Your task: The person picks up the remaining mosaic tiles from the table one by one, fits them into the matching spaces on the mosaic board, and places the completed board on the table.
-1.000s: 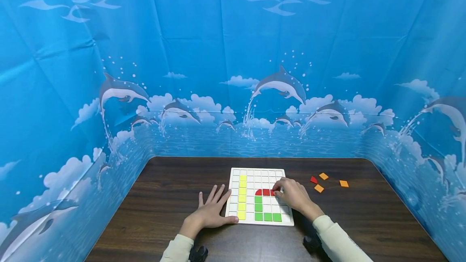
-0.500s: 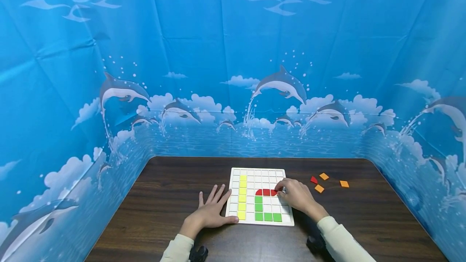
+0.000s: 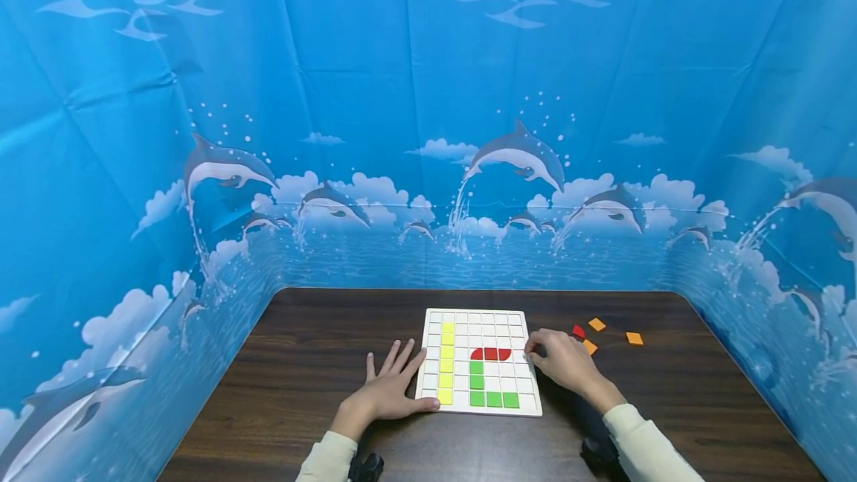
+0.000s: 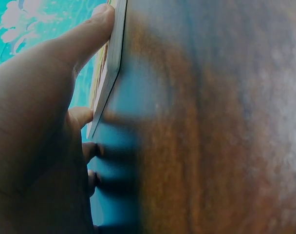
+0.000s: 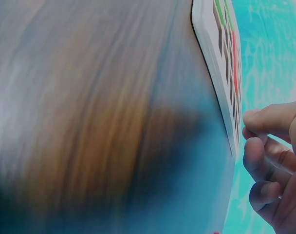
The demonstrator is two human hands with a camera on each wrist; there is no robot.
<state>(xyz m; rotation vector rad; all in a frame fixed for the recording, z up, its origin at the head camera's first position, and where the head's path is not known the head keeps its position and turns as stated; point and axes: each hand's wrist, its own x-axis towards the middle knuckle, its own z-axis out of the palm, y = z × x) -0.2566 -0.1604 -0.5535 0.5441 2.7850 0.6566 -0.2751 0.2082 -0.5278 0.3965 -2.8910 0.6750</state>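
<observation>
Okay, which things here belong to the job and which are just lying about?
In the job: white grid board; yellow tiles, green tiles and red tiles on it; left hand; right hand; probably the loose orange tiles and loose red tile.

Just around: dark table, dolphin backdrop.

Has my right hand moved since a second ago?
Yes, to the right: in the head view, judged against the white board, your right hand has drawn away from the row of red tiles toward the board's right edge.
</observation>
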